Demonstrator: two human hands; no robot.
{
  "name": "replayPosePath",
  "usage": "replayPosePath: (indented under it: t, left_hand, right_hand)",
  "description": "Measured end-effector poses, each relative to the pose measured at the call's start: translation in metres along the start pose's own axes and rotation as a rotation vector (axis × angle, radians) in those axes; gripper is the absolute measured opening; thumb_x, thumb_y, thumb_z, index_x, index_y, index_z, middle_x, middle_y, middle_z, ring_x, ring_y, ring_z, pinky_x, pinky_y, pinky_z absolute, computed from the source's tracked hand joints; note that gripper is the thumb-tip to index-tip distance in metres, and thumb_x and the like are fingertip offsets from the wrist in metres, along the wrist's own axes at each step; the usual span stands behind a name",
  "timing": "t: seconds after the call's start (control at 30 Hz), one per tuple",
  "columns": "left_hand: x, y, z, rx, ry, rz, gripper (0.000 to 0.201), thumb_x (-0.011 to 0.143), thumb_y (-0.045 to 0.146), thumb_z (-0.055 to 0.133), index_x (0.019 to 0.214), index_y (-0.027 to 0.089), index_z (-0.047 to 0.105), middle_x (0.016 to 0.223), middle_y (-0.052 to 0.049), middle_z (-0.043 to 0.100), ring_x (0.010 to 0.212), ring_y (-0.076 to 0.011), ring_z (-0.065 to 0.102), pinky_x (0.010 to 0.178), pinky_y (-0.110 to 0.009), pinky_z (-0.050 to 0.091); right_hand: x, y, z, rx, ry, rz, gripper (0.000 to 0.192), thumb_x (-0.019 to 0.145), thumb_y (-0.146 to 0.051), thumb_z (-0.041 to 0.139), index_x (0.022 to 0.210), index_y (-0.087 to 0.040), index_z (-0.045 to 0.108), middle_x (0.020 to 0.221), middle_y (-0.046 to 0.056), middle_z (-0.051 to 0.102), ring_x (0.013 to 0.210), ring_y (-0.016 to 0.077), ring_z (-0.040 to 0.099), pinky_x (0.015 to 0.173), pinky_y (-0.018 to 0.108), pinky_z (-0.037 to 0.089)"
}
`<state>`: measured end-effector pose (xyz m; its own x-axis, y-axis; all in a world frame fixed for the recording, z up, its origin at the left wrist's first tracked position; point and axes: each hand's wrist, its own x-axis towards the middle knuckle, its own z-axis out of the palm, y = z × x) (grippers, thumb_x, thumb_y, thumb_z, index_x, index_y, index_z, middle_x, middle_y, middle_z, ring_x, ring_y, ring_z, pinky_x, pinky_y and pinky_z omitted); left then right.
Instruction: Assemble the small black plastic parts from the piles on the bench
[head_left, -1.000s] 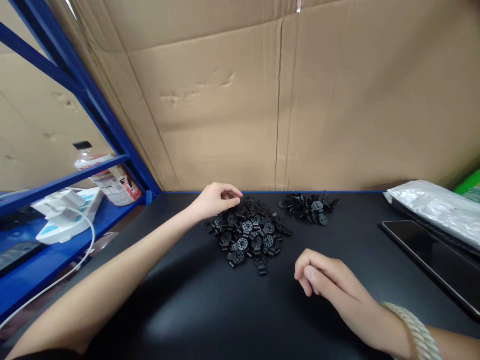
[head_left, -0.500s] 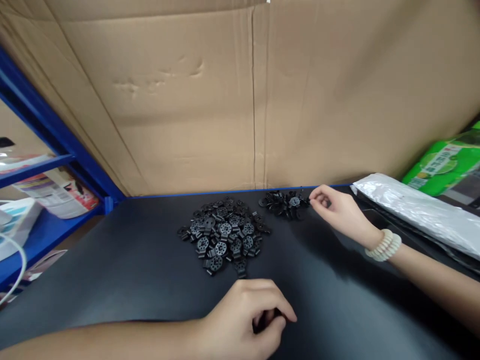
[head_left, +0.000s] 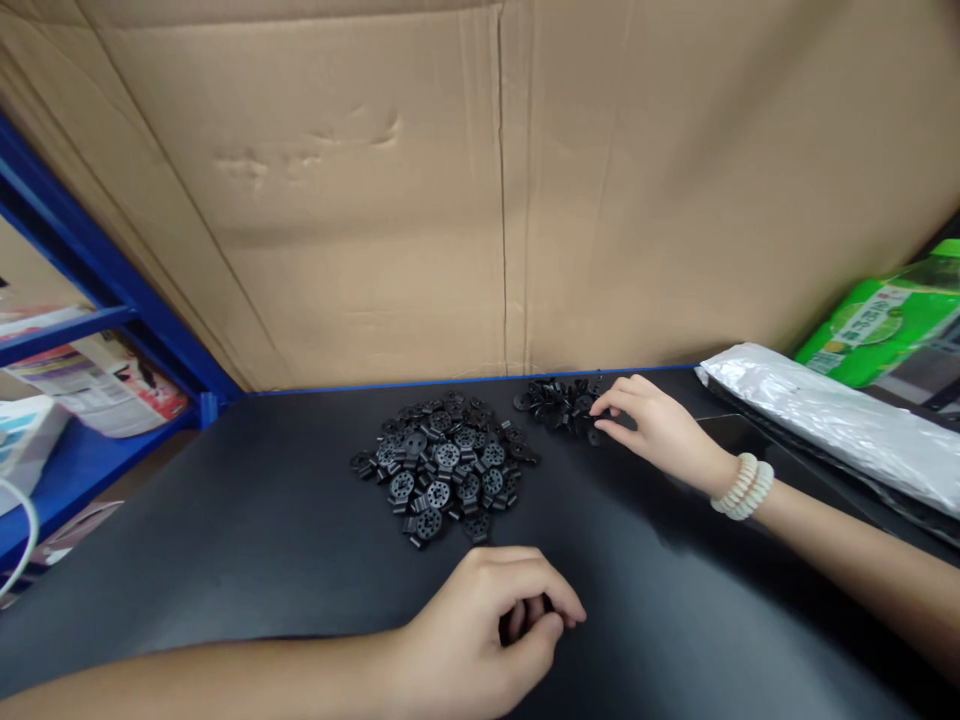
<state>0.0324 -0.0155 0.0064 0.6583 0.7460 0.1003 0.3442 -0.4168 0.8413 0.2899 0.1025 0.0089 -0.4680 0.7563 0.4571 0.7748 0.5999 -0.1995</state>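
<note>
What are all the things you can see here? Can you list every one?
Big pile of round perforated black plastic discs: many, black, middle of table.
Small pile of black plastic parts: several, black, at table's back edge.
Matte black table: one, black, below.
Brown cardboard wall: one, brown, behind.
Blue metal shelf frame: one, blue, left.
Crinkled silver plastic bag: one, silver, right.
Green packet: one, green, far right.
Left hand: curled on a small dark piece.
Right hand: touches small pile.

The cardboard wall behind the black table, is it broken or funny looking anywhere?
A little. The brown cardboard sheet shows dents and creases at upper left and a vertical fold line down its middle. Otherwise nothing is torn. The small black perforated plastic discs lie loosely heaped on the black tabletop, not spilled off it.
</note>
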Motion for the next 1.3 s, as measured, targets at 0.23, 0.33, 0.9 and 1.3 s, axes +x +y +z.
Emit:
replayPosePath:
  t: [0.23,0.33,0.9,1.3]
  left_hand:
    - [0.003,-0.001,-0.003,-0.237,0.072,-0.075,0.024,0.086,0.017,0.052,0.102,0.009,0.068,0.082,-0.011,0.071,0.066,-0.015,0.061,0.059,-0.024,0.048]
    - [0.004,-0.003,-0.005,-0.41,0.072,-0.132,0.029,0.09,0.033,0.053,0.103,0.01,0.065,0.083,-0.009,0.068,0.063,-0.013,0.056,0.059,-0.024,0.048]
    - [-0.001,-0.004,-0.005,-0.516,0.176,-0.19,0.035,0.091,0.045,0.054,0.073,0.015,0.054,0.063,0.002,0.051,0.06,-0.0106,0.047,0.058,-0.021,0.041]
    - [-0.003,-0.001,-0.008,-0.177,0.301,-0.029,0.034,0.093,0.025,0.05,0.062,0.014,0.056,0.061,0.001,0.054,0.06,-0.0112,0.05,0.063,-0.022,0.04]
  right_hand:
    - [-0.011,-0.055,-0.019,0.153,0.306,-0.155,0.007,0.087,-0.015,0.057,0.089,-0.02,0.062,0.073,0.002,0.058,0.071,0.0174,0.053,0.067,0.032,0.045]
    - [-0.027,-0.084,-0.019,0.093,0.261,-0.457,0.012,0.088,-0.013,0.053,0.095,-0.019,0.062,0.069,0.003,0.061,0.062,0.0168,0.052,0.056,0.03,0.041]
    - [-0.043,-0.111,-0.004,0.241,0.096,-0.728,0.026,0.088,-0.005,0.042,0.084,-0.008,0.067,0.058,0.005,0.06,0.051,0.0167,0.05,0.044,0.033,0.031]
    - [-0.046,-0.119,0.009,0.755,-0.243,-0.021,0.024,0.096,-0.025,0.041,0.073,-0.021,0.037,0.062,-0.005,0.041,0.054,0.0099,0.038,0.051,0.023,0.031]
